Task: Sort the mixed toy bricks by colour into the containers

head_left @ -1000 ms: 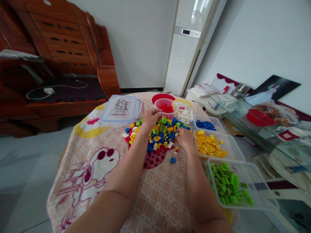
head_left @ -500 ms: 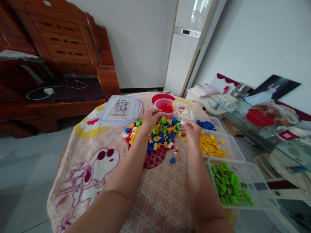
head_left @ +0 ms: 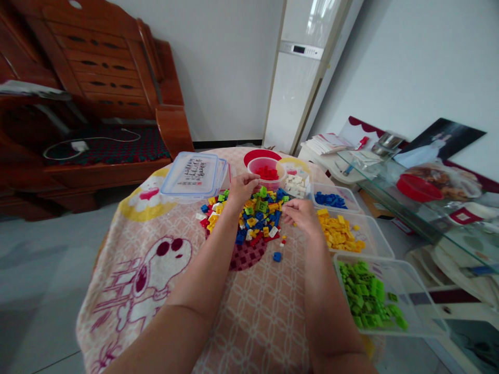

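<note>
A pile of mixed toy bricks (head_left: pixel 253 222) in red, blue, yellow, green and white lies on the patterned tablecloth (head_left: pixel 257 317). My left hand (head_left: pixel 242 191) is over the back left of the pile, fingers pinched together; whatever they hold is too small to make out. At the pile's right edge is my right hand (head_left: pixel 302 214), its fingers curled and partly apart, with no brick visible in it. Red bricks (head_left: pixel 267 173) fill a round tub behind the pile, beside a container of white bricks (head_left: pixel 295 186). A single blue brick (head_left: pixel 277 256) lies in front.
Along the right stand clear boxes with blue bricks (head_left: pixel 330 200), yellow bricks (head_left: pixel 340 232) and green bricks (head_left: pixel 366 296). Stacked lids (head_left: pixel 195 175) lie at the back left. A glass shelf (head_left: pixel 417 218) holding a red bowl (head_left: pixel 419 188) is further right.
My right hand has moved left, from near the white container to the pile's right edge, and the white piece at its fingertips no longer shows. My left hand has hardly moved.
</note>
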`<state>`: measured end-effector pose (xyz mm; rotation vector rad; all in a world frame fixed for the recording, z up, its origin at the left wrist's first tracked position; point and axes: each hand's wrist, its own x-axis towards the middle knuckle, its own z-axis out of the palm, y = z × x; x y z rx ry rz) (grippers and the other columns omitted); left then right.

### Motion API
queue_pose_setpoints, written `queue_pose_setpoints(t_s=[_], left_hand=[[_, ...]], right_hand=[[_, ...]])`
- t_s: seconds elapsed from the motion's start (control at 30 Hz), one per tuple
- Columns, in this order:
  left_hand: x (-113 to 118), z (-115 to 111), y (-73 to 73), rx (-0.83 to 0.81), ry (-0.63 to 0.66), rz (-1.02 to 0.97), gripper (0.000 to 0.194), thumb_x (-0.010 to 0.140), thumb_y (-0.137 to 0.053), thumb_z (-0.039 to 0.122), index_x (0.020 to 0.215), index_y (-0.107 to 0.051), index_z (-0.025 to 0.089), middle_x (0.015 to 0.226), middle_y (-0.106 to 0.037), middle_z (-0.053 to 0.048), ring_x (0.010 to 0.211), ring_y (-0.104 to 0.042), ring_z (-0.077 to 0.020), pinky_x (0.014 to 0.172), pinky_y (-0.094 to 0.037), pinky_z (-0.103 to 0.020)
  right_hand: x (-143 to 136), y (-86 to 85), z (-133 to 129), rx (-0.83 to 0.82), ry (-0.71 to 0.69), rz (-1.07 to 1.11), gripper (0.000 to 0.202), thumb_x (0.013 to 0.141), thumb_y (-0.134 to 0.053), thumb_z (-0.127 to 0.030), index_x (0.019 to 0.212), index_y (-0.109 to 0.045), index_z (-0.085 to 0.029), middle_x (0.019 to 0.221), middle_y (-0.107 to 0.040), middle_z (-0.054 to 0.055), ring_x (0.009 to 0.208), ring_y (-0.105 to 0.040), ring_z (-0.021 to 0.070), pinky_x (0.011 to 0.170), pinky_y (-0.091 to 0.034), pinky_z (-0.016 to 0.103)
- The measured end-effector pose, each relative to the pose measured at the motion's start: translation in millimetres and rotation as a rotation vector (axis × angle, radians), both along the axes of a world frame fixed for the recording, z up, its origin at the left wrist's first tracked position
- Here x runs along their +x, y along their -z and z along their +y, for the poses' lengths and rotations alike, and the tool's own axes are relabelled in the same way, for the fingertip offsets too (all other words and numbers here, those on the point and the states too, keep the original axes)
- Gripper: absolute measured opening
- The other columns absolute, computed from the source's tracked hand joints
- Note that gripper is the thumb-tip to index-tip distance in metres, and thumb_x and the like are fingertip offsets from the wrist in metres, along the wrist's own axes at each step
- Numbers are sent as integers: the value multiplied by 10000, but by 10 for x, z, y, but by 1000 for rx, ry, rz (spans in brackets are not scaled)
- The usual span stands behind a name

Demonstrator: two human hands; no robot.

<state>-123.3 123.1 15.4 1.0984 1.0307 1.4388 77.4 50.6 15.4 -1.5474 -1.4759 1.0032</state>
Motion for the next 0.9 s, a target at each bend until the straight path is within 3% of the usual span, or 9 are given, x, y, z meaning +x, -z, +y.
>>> queue_pose_setpoints(t_s=[0.13,0.3,0.4,0.57,0.73,0.9], left_hand=[[2,-2,-2,-6,-10,-9,181,719,-689,177,886,-729,122,719,-732,-13,656,-683,-121,704,-595,-269],[-3,-9,-9,-2,-13,-8,184,732,-684,176,899,-727,114,726,-727,-18,668,-680,-120,725,-593,-277],[-14,-15,-22,-11,-9,-15,185,728,-680,170,898,-723,109,717,-728,-18,663,-680,-120,716,-594,-272],[-16,-16,-30,-7,-5,-15,187,723,-692,167,899,-725,112,722,-730,-17,663,-682,-119,720,-598,-274],[-4,5,-10,-20,-12,-4,174,725,-691,168,888,-725,119,712,-723,-15,660,-682,-124,723,-599,-286],[-3,-2,-12,-18,-8,-10,158,727,-687,163,876,-720,121,721,-717,-15,658,-677,-124,731,-594,-294]], right_hand=[[-94,-123,-112,-140,-258,-338,55,784,-707,-219,805,-730,-174,576,-665,-21,514,-629,130,527,-468,209],[-220,-159,-137,-115,-413,-712,191,744,-804,-274,915,-768,-196,748,-742,12,718,-698,169,669,-466,233],[-226,-140,-124,-74,-355,-879,196,727,-806,-277,900,-773,-192,914,-769,67,886,-704,210,711,-446,249],[-63,-109,-95,-58,-148,-911,217,799,-653,-159,973,-782,-179,1003,-776,104,948,-700,218,768,-450,264],[75,-89,-59,15,-96,-815,240,814,-573,-113,883,-794,-178,927,-780,85,907,-706,209,802,-476,270],[113,-46,-33,57,10,-533,199,856,-580,-243,860,-769,-182,701,-725,40,709,-693,186,728,-523,278]])
